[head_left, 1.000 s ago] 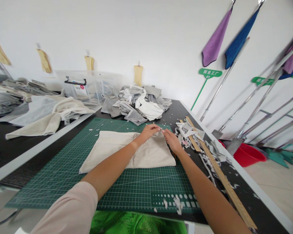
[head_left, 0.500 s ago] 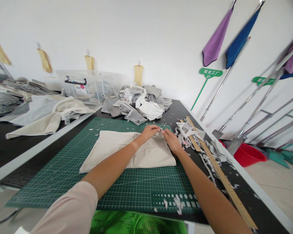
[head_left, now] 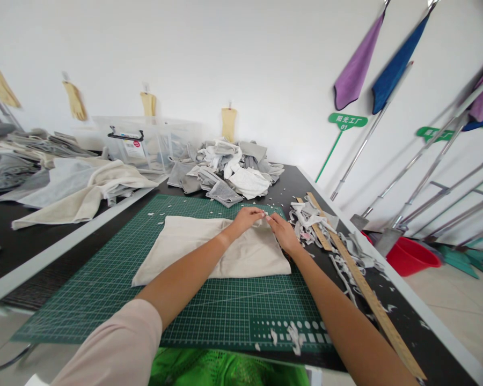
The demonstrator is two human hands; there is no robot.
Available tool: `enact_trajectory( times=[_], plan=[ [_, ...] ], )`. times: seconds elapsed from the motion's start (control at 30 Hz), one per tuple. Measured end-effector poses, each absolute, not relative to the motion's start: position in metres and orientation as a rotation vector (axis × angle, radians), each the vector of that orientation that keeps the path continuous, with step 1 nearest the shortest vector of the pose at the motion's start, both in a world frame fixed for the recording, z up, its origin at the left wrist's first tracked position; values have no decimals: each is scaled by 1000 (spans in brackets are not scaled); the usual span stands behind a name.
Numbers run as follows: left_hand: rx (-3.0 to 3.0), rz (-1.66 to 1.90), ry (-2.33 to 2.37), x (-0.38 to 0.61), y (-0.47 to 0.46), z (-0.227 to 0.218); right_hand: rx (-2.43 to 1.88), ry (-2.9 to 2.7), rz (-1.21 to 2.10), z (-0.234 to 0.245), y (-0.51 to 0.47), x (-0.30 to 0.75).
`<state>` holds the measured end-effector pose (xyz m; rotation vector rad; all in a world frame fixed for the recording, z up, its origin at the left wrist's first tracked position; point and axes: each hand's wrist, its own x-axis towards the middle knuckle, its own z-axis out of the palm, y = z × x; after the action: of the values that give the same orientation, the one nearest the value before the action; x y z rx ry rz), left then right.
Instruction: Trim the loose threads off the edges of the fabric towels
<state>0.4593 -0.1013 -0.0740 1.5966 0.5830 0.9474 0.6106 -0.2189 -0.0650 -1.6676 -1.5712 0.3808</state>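
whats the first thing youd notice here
A green cutting mat fills the middle of the view, with the left hand and right hand pinching the top edge of a beige cloth on it. Behind the mat sits a heap of grey and white fabric, and to its right a long wooden ruler lies among cut strips. A red basin stands on the floor at right.

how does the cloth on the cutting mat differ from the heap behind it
The cream cloth is one broad piece lying nearly flat on the green cutting mat, while the heap of cloth pieces is crumpled and piled up on the black table top. The cream cloth is a single pale colour; the heap mixes grey and white. Both are fabric.
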Motion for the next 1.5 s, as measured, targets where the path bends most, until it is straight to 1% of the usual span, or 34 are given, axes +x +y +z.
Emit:
enact_trajectory(
  times=[0.83,1.5],
  plan=[
    [1578,956,582,459,-102,-76,-1633,-1572,372,-66,-218,609],
    [1642,963,571,460,-100,-80,-1703,-1583,326,-69,-216,608]
  ],
)
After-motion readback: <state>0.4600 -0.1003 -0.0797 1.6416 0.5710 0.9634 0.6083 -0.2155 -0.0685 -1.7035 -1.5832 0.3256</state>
